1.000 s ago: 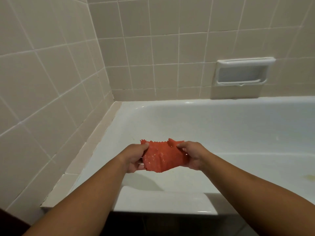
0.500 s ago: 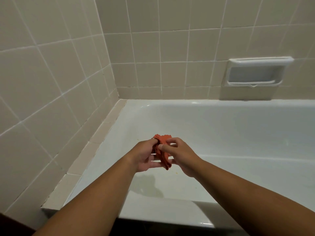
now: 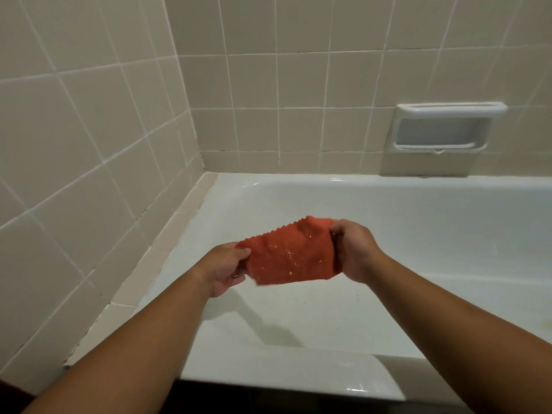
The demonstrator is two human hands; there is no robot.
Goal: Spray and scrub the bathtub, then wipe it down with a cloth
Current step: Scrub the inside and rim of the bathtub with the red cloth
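So here's what my feed shows: the orange-red cloth (image 3: 294,258) is spread out between both hands, held up in the air over the bathtub (image 3: 298,380) and not touching it anywhere I can see. The left hand (image 3: 222,268) has its grip pinched on the cloth's lower left corner, thumb on top and fingers curled under. The right hand (image 3: 354,251) has its grip closed round the upper right edge, so the cloth hangs tilted, right side higher than left. The top edge is zigzag-cut and the side facing me is dotted with little pale specks. Its shadow falls on the tub floor just below. The tub itself is white and glossy, with a couple of faint yellowish marks on the floor over to the right, and the near rim runs across the bottom of the view under both forearms. Beige square wall tiles (image 3: 89,144) with pale grout cover the left and back walls, and a narrow tile ledge (image 3: 179,216) runs between the left wall and the tub. A white soap dish (image 3: 442,130) is set into the back wall, up on the right.
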